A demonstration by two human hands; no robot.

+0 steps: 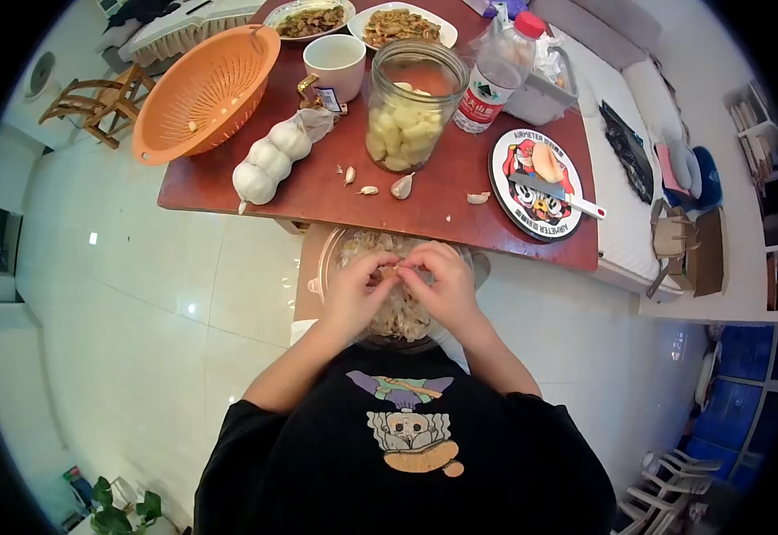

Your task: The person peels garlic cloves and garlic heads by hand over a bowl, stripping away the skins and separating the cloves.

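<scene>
My left hand and my right hand meet at the fingertips above a clear bowl of papery garlic skins. Both pinch something small and pale, probably a garlic clove, mostly hidden by the fingers. On the red table beyond them lie loose cloves, with a net of whole garlic bulbs to the left. A glass jar holds many peeled cloves. Right of it, a knife rests across a round cartoon-printed board beside a pale piece of food.
An orange colander overhangs the table's left corner. A white mug, two plates of food, a red-capped bottle and a grey bin stand farther back. A wooden chair is at the far left.
</scene>
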